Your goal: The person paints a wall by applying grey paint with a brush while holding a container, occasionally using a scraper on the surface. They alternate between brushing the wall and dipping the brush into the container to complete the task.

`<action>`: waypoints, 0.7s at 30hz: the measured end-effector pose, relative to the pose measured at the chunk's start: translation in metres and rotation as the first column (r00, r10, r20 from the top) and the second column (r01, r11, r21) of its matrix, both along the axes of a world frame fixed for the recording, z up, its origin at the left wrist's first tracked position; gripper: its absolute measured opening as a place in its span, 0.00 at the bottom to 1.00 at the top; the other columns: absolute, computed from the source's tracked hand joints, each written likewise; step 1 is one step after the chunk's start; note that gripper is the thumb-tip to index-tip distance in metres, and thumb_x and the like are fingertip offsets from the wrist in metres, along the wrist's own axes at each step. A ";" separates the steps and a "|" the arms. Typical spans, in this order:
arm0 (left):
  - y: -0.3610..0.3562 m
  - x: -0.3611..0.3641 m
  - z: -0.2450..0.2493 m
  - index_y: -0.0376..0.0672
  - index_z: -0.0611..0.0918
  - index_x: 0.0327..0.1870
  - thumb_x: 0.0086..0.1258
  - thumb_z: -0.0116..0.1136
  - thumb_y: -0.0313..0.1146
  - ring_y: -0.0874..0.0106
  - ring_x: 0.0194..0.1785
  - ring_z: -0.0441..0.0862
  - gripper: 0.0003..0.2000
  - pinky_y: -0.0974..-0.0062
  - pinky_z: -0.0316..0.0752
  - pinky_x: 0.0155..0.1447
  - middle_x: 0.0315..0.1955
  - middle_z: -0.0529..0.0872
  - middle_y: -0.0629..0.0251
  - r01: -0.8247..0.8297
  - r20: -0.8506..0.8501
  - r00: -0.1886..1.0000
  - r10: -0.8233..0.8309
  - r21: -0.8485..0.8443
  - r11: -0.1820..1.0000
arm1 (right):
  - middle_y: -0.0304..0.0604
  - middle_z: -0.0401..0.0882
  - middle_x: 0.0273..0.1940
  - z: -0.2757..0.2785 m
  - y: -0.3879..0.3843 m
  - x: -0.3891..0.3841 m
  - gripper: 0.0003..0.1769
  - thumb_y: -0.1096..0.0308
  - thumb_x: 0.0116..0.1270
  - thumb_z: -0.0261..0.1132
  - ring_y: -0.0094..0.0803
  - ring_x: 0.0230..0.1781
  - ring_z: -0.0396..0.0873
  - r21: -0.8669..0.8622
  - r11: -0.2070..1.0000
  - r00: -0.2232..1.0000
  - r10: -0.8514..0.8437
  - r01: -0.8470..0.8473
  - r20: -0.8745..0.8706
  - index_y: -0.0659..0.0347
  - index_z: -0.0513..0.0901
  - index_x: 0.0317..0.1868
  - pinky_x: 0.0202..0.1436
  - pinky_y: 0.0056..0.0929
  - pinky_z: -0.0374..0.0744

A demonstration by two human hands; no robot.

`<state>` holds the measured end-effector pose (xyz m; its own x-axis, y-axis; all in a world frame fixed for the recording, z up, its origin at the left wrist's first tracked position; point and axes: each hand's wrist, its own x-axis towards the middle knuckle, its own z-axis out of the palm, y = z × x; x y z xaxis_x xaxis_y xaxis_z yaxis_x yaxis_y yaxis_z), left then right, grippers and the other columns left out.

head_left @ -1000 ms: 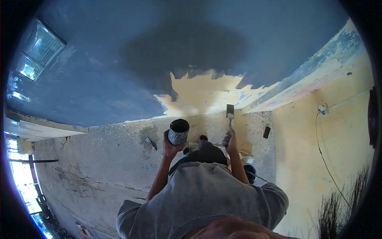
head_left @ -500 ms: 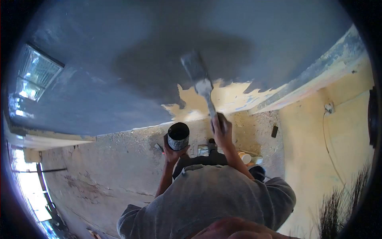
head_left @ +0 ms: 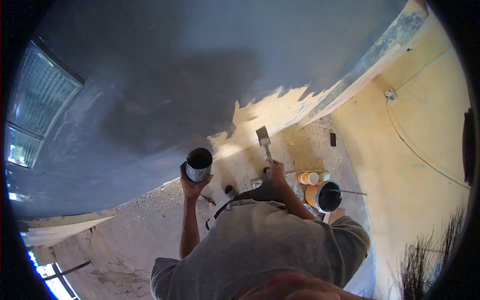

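My left hand is wrapped round a round can with a dark inside, held upright left of my body. My right hand grips the handle of a wide flat brush, its head pointing away from me, over the floor near the foot of the wall. Dark grey paint covers most of the wall. A jagged cream patch shows along its lower part.
An orange bucket with dark contents and a small white-and-orange tub stand at my right. A dark block lies on the floor. A cable hangs on the cream side wall.
The brush has come away from the grey wall and down towards me. The can has shifted left. The view has turned, and the orange bucket now shows more fully.
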<state>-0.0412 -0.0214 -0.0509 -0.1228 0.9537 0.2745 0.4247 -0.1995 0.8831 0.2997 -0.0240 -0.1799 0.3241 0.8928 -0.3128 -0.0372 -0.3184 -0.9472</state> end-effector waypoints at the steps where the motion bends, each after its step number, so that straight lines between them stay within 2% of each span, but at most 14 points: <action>1: 0.004 -0.007 -0.001 0.38 0.70 0.57 0.38 0.83 0.37 0.64 0.49 0.80 0.42 0.65 0.76 0.54 0.47 0.82 0.56 0.015 0.002 1.000 -0.015 -0.004 1.000 | 0.29 0.59 0.11 -0.008 -0.002 0.001 0.10 0.61 0.71 0.59 0.20 0.07 0.58 0.331 0.934 0.951 0.028 -0.134 0.307 0.58 0.80 0.40 0.09 0.28 0.54; 2: 0.008 -0.013 -0.005 0.38 0.71 0.57 0.39 0.83 0.37 0.64 0.49 0.80 0.41 0.65 0.76 0.53 0.47 0.81 0.56 0.012 0.058 0.998 -0.010 -0.028 1.000 | 0.27 0.57 0.11 0.062 0.012 -0.011 0.11 0.58 0.72 0.57 0.19 0.07 0.57 -0.129 0.988 0.997 -0.078 0.080 0.025 0.55 0.80 0.37 0.09 0.25 0.52; 3: 0.009 -0.017 -0.008 0.38 0.71 0.57 0.39 0.82 0.37 0.64 0.49 0.80 0.41 0.65 0.76 0.53 0.47 0.81 0.56 0.011 0.113 0.994 -0.005 -0.056 0.998 | 0.27 0.58 0.12 0.081 0.028 -0.008 0.14 0.55 0.72 0.57 0.17 0.08 0.56 -0.156 0.985 0.981 -0.102 0.076 -0.165 0.54 0.80 0.35 0.11 0.22 0.52; 4: 0.012 -0.017 -0.009 0.38 0.71 0.57 0.39 0.82 0.37 0.64 0.49 0.80 0.41 0.65 0.76 0.53 0.47 0.81 0.56 0.026 0.115 0.993 -0.019 -0.062 0.998 | 0.25 0.57 0.14 0.129 0.040 -0.016 0.16 0.51 0.72 0.59 0.14 0.09 0.54 0.044 0.998 0.977 -0.041 0.051 -0.210 0.54 0.81 0.38 0.11 0.20 0.50; 5: 0.017 -0.016 -0.010 0.38 0.71 0.57 0.39 0.82 0.37 0.64 0.49 0.80 0.41 0.65 0.76 0.52 0.47 0.81 0.56 0.065 0.190 0.981 -0.048 -0.087 0.994 | 0.27 0.60 0.14 0.187 0.053 -0.025 0.14 0.58 0.74 0.58 0.15 0.07 0.55 0.039 0.995 0.948 -0.073 0.089 -0.311 0.59 0.83 0.47 0.10 0.20 0.51; 7: 0.020 -0.018 -0.029 0.38 0.72 0.56 0.39 0.82 0.37 0.65 0.48 0.80 0.40 0.65 0.76 0.52 0.47 0.81 0.56 0.133 0.311 0.948 -0.071 -0.182 0.974 | 0.25 0.57 0.14 0.236 0.061 -0.035 0.17 0.57 0.74 0.60 0.13 0.09 0.51 0.258 0.958 0.921 -0.015 0.125 -0.390 0.60 0.81 0.52 0.11 0.20 0.48; 9: 0.021 -0.007 -0.017 0.38 0.72 0.57 0.39 0.82 0.37 0.65 0.49 0.80 0.41 0.65 0.76 0.53 0.48 0.81 0.56 0.156 0.268 0.957 -0.114 -0.143 0.977 | 0.24 0.55 0.15 0.300 0.053 -0.042 0.16 0.59 0.74 0.60 0.12 0.09 0.50 0.383 0.917 0.952 0.011 0.112 -0.305 0.64 0.81 0.51 0.12 0.19 0.47; 10: 0.023 0.002 -0.012 0.37 0.71 0.57 0.39 0.83 0.37 0.65 0.49 0.80 0.41 0.65 0.76 0.53 0.48 0.81 0.56 0.167 0.223 0.964 -0.142 -0.098 0.981 | 0.24 0.55 0.15 0.313 0.051 -0.043 0.16 0.60 0.74 0.60 0.12 0.09 0.51 0.430 0.897 0.963 0.018 0.102 -0.268 0.65 0.80 0.51 0.12 0.19 0.47; 11: 0.023 0.008 -0.016 0.38 0.71 0.58 0.38 0.83 0.36 0.64 0.50 0.80 0.42 0.65 0.75 0.54 0.48 0.81 0.56 0.232 0.359 0.915 -0.185 -0.094 0.968 | 0.24 0.55 0.15 0.312 0.052 -0.043 0.16 0.60 0.74 0.60 0.12 0.09 0.51 0.428 0.897 0.962 0.012 0.110 -0.271 0.65 0.80 0.51 0.12 0.19 0.47; 12: 0.022 0.012 -0.006 0.38 0.71 0.59 0.38 0.83 0.36 0.63 0.51 0.80 0.42 0.64 0.75 0.55 0.49 0.81 0.55 0.217 0.221 0.955 -0.198 -0.066 0.974 | 0.24 0.56 0.15 0.309 0.054 -0.044 0.16 0.60 0.74 0.60 0.12 0.10 0.51 0.439 0.887 0.941 0.014 0.144 -0.338 0.64 0.81 0.51 0.12 0.19 0.47; 14: 0.019 0.021 -0.002 0.39 0.71 0.59 0.38 0.83 0.37 0.62 0.52 0.80 0.43 0.63 0.75 0.56 0.50 0.81 0.54 0.260 0.211 0.947 -0.243 -0.054 0.964 | 0.24 0.56 0.15 0.291 0.056 -0.047 0.15 0.60 0.74 0.60 0.12 0.10 0.51 0.450 0.875 0.916 0.021 0.177 -0.401 0.62 0.81 0.52 0.12 0.19 0.47; 18: 0.009 0.024 -0.016 0.39 0.71 0.59 0.38 0.83 0.38 0.62 0.53 0.80 0.44 0.62 0.75 0.56 0.50 0.81 0.54 0.277 0.224 0.941 -0.255 -0.076 0.958 | 0.25 0.56 0.16 0.155 0.051 -0.062 0.12 0.60 0.75 0.57 0.15 0.09 0.51 0.033 0.995 0.934 -0.079 0.096 -0.347 0.52 0.82 0.51 0.11 0.19 0.49; 20: 0.006 0.023 -0.021 0.39 0.70 0.59 0.37 0.83 0.39 0.61 0.53 0.80 0.44 0.62 0.75 0.56 0.50 0.81 0.53 0.250 0.121 0.963 -0.242 -0.053 0.967 | 0.26 0.57 0.16 0.126 0.033 -0.058 0.11 0.62 0.74 0.57 0.17 0.08 0.52 -0.112 0.993 0.913 -0.011 -0.038 -0.407 0.52 0.83 0.48 0.10 0.22 0.50; 21: 0.007 0.022 -0.027 0.39 0.70 0.59 0.37 0.83 0.39 0.61 0.53 0.80 0.44 0.62 0.75 0.56 0.50 0.81 0.53 0.250 0.121 0.963 -0.242 -0.053 0.967 | 0.26 0.57 0.16 0.105 0.027 -0.055 0.11 0.62 0.74 0.57 0.17 0.08 0.52 -0.112 0.993 0.913 -0.011 -0.038 -0.408 0.52 0.83 0.48 0.10 0.22 0.50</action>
